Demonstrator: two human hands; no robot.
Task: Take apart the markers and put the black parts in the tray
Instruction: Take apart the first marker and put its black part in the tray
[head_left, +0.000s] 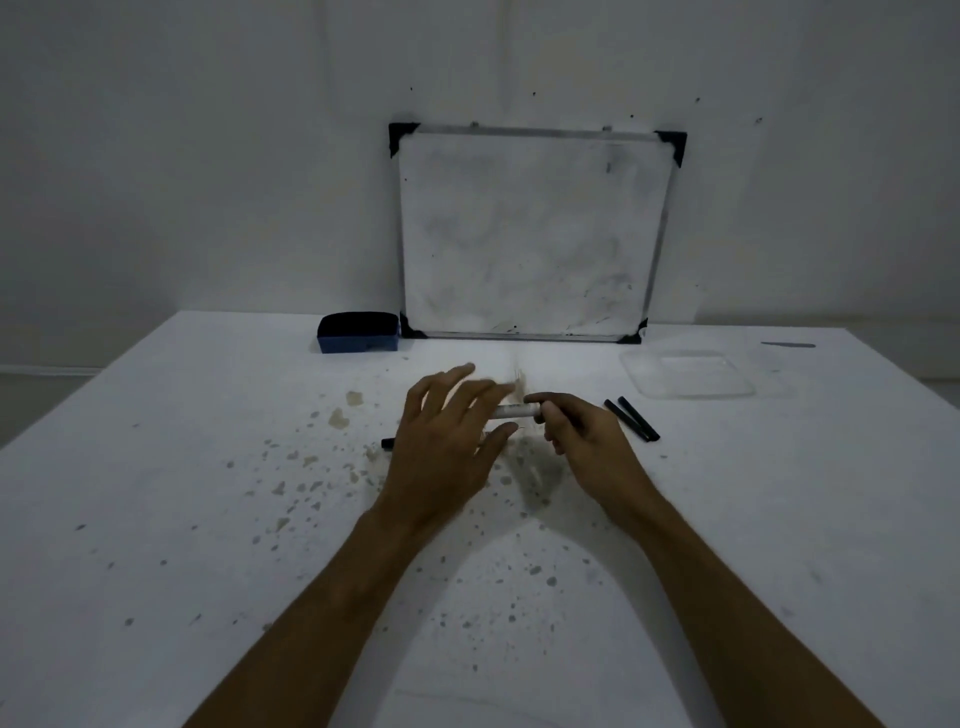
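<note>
A marker (514, 412) with a pale barrel is held level above the table's middle. My right hand (582, 436) is closed around its right end. My left hand (449, 431) is at its left end with fingers spread and blurred; its grip is unclear. A black part (387, 443) pokes out on the table from under my left hand. Two black parts (631, 419) lie side by side on the table, right of my right hand. The clear plastic tray (688, 371) sits at the back right with nothing visible in it.
A whiteboard (535, 234) leans against the back wall. A blue eraser (358, 332) with a black pad lies to its left. A thin dark object (788, 344) lies at the far right edge. The white table (208, 493) is speckled with stains.
</note>
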